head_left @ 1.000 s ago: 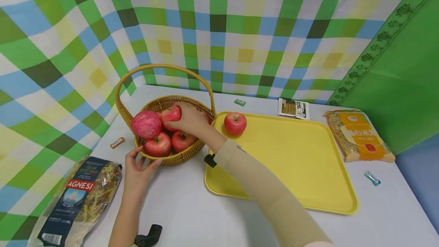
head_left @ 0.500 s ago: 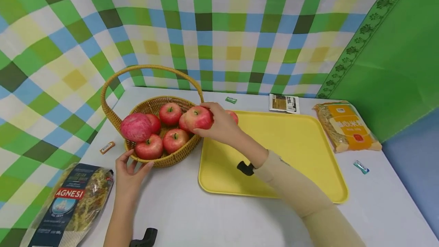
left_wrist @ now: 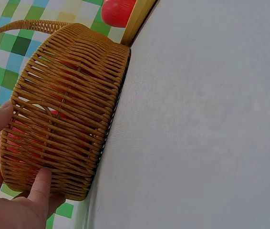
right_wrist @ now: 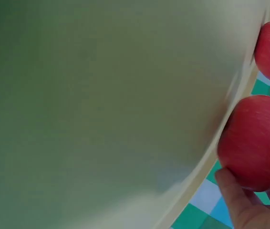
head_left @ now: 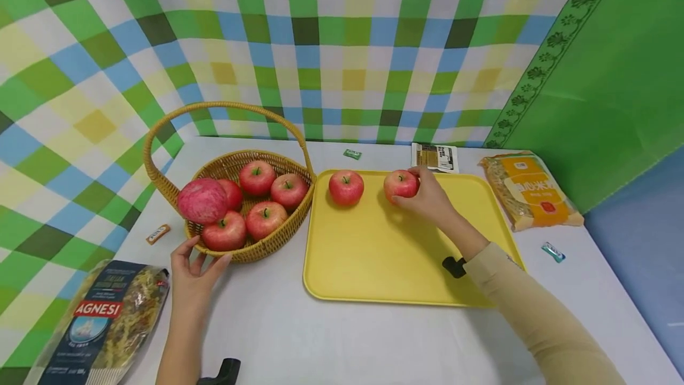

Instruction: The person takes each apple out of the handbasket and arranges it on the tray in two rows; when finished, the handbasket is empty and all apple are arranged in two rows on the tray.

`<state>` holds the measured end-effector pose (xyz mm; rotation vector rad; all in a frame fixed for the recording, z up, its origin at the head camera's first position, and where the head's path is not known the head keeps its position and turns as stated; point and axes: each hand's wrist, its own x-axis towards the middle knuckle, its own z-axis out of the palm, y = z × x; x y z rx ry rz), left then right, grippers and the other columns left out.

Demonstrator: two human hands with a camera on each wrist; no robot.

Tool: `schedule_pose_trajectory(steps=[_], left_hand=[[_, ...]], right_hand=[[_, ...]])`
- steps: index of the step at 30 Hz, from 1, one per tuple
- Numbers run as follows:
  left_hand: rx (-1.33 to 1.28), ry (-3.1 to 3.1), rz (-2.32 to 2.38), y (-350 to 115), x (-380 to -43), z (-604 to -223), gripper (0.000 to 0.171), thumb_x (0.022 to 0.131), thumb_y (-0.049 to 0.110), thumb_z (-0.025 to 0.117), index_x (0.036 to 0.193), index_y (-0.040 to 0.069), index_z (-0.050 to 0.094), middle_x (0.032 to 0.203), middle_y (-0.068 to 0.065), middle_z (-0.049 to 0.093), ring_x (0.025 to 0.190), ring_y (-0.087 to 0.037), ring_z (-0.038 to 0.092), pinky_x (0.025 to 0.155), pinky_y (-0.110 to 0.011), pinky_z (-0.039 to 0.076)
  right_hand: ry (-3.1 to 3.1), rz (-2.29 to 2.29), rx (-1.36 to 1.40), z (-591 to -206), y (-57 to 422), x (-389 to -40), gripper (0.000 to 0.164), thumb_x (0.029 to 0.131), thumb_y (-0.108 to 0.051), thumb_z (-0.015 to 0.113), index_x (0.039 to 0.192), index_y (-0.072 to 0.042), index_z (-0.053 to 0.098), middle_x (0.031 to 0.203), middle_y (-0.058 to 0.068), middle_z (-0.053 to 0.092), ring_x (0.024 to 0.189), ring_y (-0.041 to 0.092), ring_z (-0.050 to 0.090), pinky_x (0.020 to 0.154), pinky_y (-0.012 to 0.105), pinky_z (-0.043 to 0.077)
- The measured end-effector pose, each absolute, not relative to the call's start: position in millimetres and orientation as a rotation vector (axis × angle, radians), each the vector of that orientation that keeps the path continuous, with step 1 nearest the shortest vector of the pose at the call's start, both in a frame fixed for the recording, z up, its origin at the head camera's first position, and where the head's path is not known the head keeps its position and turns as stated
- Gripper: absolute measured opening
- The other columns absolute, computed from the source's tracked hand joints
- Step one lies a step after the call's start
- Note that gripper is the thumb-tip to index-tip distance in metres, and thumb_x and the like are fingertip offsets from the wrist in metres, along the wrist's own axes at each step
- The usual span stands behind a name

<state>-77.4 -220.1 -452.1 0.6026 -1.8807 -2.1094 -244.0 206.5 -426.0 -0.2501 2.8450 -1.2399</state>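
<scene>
In the head view a wicker basket (head_left: 275, 245) with a tall arched handle holds several red apples. A mottled pink round fruit (head_left: 202, 201) lies on top at its left side. My left hand (head_left: 193, 272) grips the basket's near-left rim, and the left wrist view shows its fingers (left_wrist: 40, 188) against the woven wall. Over the back part of the yellow tray (head_left: 363, 260), my right hand (head_left: 431, 198) holds a red apple (head_left: 399, 184) between thumb and fingers. Whether that apple touches the tray I cannot tell. Another apple (head_left: 346, 188) sits in the tray's back-left corner.
A pasta bag (head_left: 107, 319) lies at the front left, an orange-labelled noodle bag (head_left: 531, 190) at the right. Behind the tray is a small flat packet (head_left: 435, 157). Small wrapped sweets lie about: orange (head_left: 158, 234), green (head_left: 352, 154) and teal (head_left: 553, 252). Checked cloth borders the table.
My right hand has taken an apple from the basket and carried it rightward over the tray, past the apple lying there. The left hand stays at the basket; the head view has shifted slightly.
</scene>
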Motion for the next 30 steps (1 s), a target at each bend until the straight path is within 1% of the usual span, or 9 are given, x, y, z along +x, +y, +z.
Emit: schedule_pose_trajectory(steps=[5, 10, 14, 17, 19, 21, 24, 27, 30], left_hand=[[0.599, -1.893, -2.11, -221.3, -74.7, -449.9, 0.067, 0.084, -0.005, 0.07, 0.133, 0.022, 0.032, 0.156, -0.003, 0.013, 0.138, -0.029, 0.028, 0.083, -0.011, 0.049], [0.603, -1.895, -2.106, -221.9, -72.8, -448.3, 0.067, 0.084, -0.003, 0.071, 0.133, 0.021, 0.032, 0.156, -0.003, 0.013, 0.139, -0.029, 0.027, 0.083, -0.011, 0.049], [0.606, -1.908, -2.108, -219.2, -76.2, -447.9, 0.067, 0.085, -0.002, 0.071, 0.134, 0.02, 0.032, 0.156, -0.002, 0.013, 0.139, -0.029, 0.028, 0.084, -0.012, 0.049], [0.597, -1.933, -2.103, -217.0, -77.9, -447.6, 0.068, 0.085, 0.0, 0.072, 0.135, 0.017, 0.03, 0.156, -0.002, 0.013, 0.139, -0.028, 0.029, 0.087, -0.013, 0.048], [0.57, -1.942, -2.1, -216.1, -78.5, -447.3, 0.069, 0.085, 0.0, 0.072, 0.136, 0.015, 0.029, 0.156, -0.003, 0.013, 0.139, -0.027, 0.03, 0.09, -0.015, 0.048], [0.534, -1.935, -2.102, -215.7, -78.5, -447.2, 0.07, 0.084, -0.002, 0.072, 0.137, 0.012, 0.027, 0.155, -0.004, 0.013, 0.138, -0.027, 0.031, 0.091, -0.016, 0.047], [0.507, -1.908, -2.093, -218.5, -74.4, -446.6, 0.072, 0.084, -0.006, 0.07, 0.138, 0.009, 0.026, 0.155, -0.004, 0.013, 0.137, -0.027, 0.032, 0.092, -0.017, 0.047], [0.498, -1.898, -2.103, -216.6, -77.3, -447.2, 0.071, 0.084, -0.008, 0.069, 0.138, 0.008, 0.026, 0.155, -0.004, 0.014, 0.136, -0.026, 0.032, 0.091, -0.016, 0.048], [0.516, -1.903, -2.096, -216.5, -77.0, -447.0, 0.071, 0.084, -0.007, 0.07, 0.138, 0.009, 0.026, 0.155, -0.003, 0.013, 0.137, -0.026, 0.032, 0.09, -0.016, 0.048]], right_hand=[[2.83, -1.235, -0.238, -434.0, 206.4, -253.4, 0.076, 0.078, -0.023, 0.081, 0.131, 0.004, 0.035, 0.129, 0.022, 0.043, 0.115, 0.037, 0.048, 0.096, 0.05, 0.048], [2.801, -1.259, -0.256, -434.5, 196.4, -258.8, 0.079, 0.077, -0.024, 0.083, 0.131, 0.006, 0.033, 0.128, 0.024, 0.043, 0.114, 0.039, 0.047, 0.098, 0.05, 0.045], [2.85, -1.167, -0.286, -427.2, 194.4, -256.1, 0.086, 0.078, -0.029, 0.081, 0.138, 0.006, 0.03, 0.136, 0.027, 0.037, 0.119, 0.041, 0.044, 0.101, 0.053, 0.042], [2.92, -1.085, -0.351, -414.4, 188.7, -251.1, 0.09, 0.08, -0.032, 0.079, 0.145, 0.001, 0.027, 0.144, 0.026, 0.031, 0.128, 0.042, 0.038, 0.104, 0.057, 0.037], [2.947, -1.079, -0.416, -403.3, 179.7, -246.6, 0.089, 0.082, -0.033, 0.077, 0.148, -0.002, 0.026, 0.148, 0.024, 0.029, 0.131, 0.041, 0.035, 0.104, 0.059, 0.035], [2.938, -1.133, -0.501, -391.5, 164.4, -240.9, 0.086, 0.083, -0.032, 0.077, 0.149, -0.005, 0.028, 0.148, 0.02, 0.031, 0.132, 0.039, 0.034, 0.104, 0.058, 0.035], [2.851, -1.253, -0.672, -374.5, 127.4, -230.7, 0.079, 0.084, -0.031, 0.077, 0.146, -0.007, 0.035, 0.144, 0.015, 0.039, 0.128, 0.034, 0.041, 0.103, 0.052, 0.04], [2.763, -1.326, -0.819, -362.7, 91.5, -219.5, 0.073, 0.084, -0.031, 0.076, 0.143, -0.008, 0.04, 0.138, 0.012, 0.046, 0.122, 0.029, 0.049, 0.1, 0.045, 0.045], [2.684, -1.305, -0.942, -356.8, 49.2, -214.8, 0.072, 0.084, -0.037, 0.075, 0.143, -0.009, 0.043, 0.137, 0.009, 0.049, 0.12, 0.027, 0.051, 0.099, 0.041, 0.047]])
